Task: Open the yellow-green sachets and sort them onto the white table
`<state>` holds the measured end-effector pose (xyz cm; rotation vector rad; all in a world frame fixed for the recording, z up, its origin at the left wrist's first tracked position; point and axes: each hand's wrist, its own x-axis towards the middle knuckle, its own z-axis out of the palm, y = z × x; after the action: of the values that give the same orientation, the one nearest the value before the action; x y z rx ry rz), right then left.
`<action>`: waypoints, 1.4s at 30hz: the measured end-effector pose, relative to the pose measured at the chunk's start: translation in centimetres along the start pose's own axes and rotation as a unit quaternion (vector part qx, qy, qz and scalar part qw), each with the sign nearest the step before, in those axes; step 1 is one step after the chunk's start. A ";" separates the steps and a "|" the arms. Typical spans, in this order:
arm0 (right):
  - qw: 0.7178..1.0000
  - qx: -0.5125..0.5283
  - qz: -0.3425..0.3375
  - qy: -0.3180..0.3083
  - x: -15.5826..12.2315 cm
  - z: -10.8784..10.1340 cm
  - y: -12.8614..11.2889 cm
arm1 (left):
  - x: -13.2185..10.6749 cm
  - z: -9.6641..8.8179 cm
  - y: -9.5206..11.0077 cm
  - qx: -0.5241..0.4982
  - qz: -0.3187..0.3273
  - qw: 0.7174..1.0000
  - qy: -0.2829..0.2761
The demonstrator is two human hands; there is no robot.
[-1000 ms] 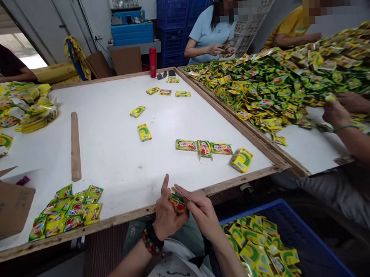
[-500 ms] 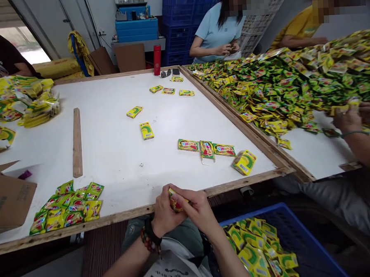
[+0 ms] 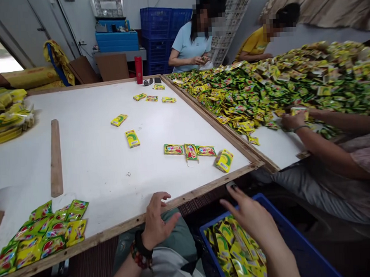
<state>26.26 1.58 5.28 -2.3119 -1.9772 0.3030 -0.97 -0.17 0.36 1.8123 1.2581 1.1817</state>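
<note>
My left hand hovers at the table's near edge, fingers curved and apart, thumb out, with nothing in it. Over the blue crate at my right side is my right hand, empty, its fingers spread. Small yellow-green boxes fill the crate's visible part. On the table near my hands lie a flattened, unfolded carton and a thick yellow box. Two more yellow boxes, one nearer and one farther, rest flat beyond my left hand.
Green and yellow sachets lie at the near left, by a wooden strip. A wooden rail borders the big sachet heap. Flat cartons are stacked left. A red flask stands far back. Co-workers sit around.
My hands have parted and the small box they held is out of them. My right hand has moved right, over the crate. The view has turned to the right.
</note>
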 end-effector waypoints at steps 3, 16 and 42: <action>0.992 0.026 0.109 0.053 6.5 -0.1 1.7 | 0.1 0.5 0.1 0.032 0.004 0.999 -0.011; 0.778 0.556 -0.235 -0.173 1.2 2.7 -9.0 | 1.9 -0.4 2.4 -0.118 -0.073 0.990 -0.002; 0.824 0.541 -0.167 -0.024 -1.8 3.0 -13.8 | 0.5 2.0 -0.7 0.109 -0.053 0.992 0.041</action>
<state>11.98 1.87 5.15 -1.2138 -1.5028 1.0955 0.73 0.55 -0.86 1.8402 1.5634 1.1050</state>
